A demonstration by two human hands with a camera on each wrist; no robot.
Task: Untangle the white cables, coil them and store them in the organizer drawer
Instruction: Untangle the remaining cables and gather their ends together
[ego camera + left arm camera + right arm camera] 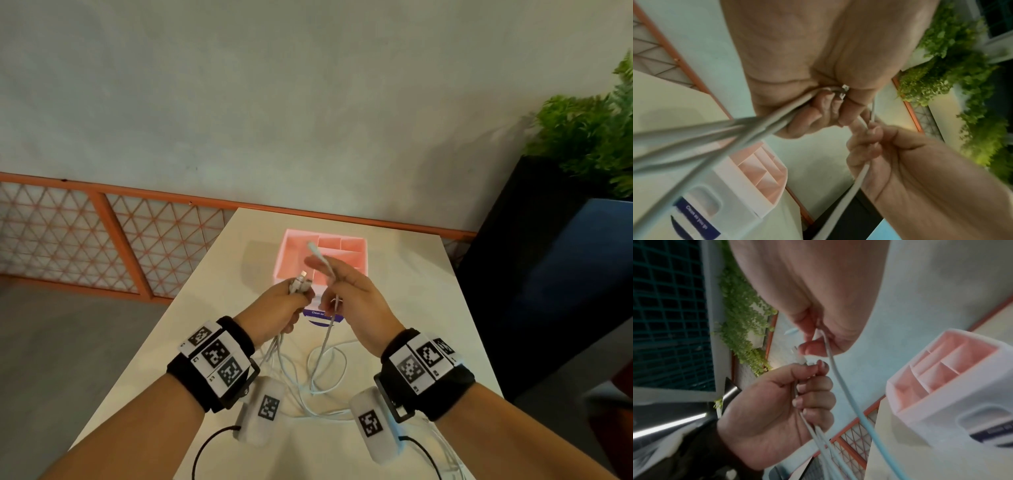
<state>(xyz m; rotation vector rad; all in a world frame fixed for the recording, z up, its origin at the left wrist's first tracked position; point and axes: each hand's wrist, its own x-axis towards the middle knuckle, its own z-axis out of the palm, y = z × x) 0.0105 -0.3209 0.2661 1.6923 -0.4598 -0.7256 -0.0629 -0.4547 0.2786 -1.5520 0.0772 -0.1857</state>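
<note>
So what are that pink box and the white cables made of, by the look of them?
The organizer drawer looks like moulded plastic: thin, smooth pink dividers in a matte white shell. The white cables, gripped by the left hand and right hand, seem rubbery plastic-sheathed cord, bending in soft loops; their plug tips glint like metal.

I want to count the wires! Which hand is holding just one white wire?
The right hand pinches one single cable, its plug end sticking up. The left hand grips a bunch of several cable ends together.

Office lounge, table (394, 274), planter greenery (589, 137)
</note>
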